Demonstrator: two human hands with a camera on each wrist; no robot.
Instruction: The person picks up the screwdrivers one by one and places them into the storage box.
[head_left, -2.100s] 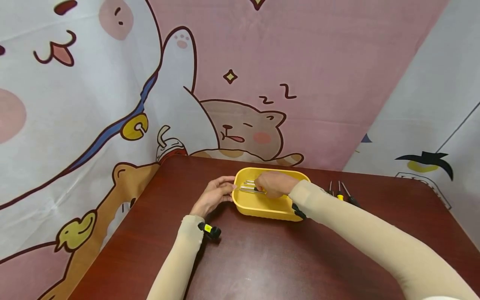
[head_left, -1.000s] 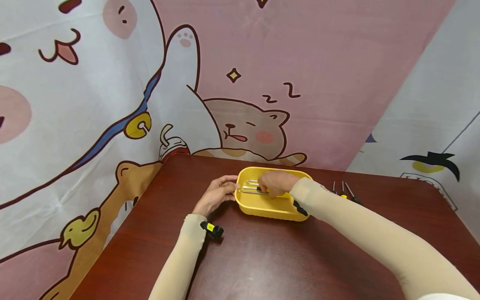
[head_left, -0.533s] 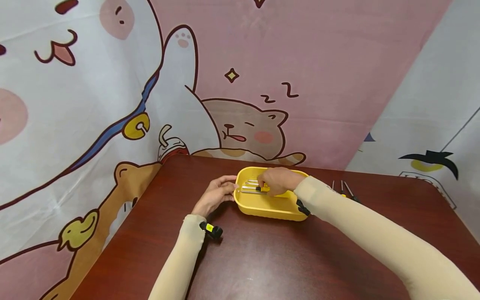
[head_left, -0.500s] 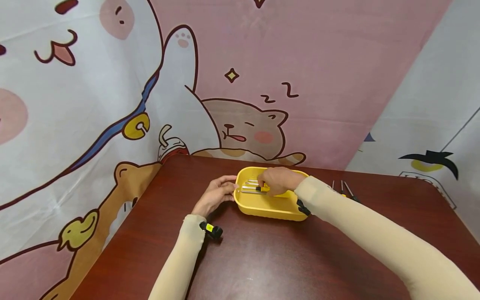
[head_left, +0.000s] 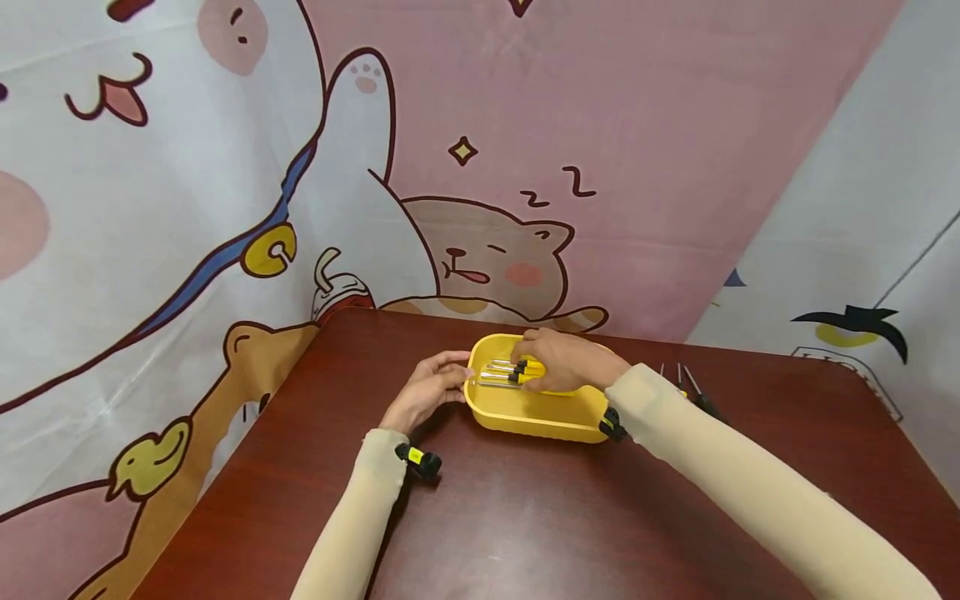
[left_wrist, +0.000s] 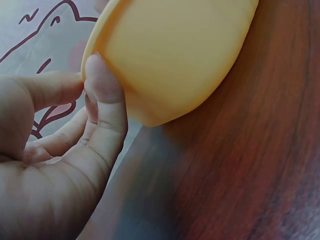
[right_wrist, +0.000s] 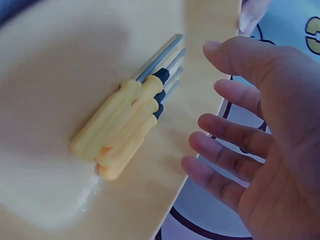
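Observation:
My left hand (head_left: 426,393) pinches the left rim of a yellow plastic tray (head_left: 528,410); in the left wrist view the thumb lies on the inner side and fingers lie outside. Inside the tray, several screwdrivers (right_wrist: 125,127) with yellow handles lie side by side, their metal shafts toward the left end. Over them is my right hand (head_left: 570,360), fingers spread and loosely bent. The right wrist view shows this hand (right_wrist: 282,125) apart from the handles, holding nothing. In the head view it covers part of the handles.
More screwdrivers (head_left: 699,390) lie on the table right of the tray, partly hidden behind the right sleeve (head_left: 750,454). The dark red wooden table (head_left: 495,517) meets a cartoon-printed cloth (head_left: 637,150) at its back edge.
My right hand was curled around the screwdriver handles in the tray. It has let go and drawn slightly up and right, uncovering the yellow handles. The left hand keeps its place.

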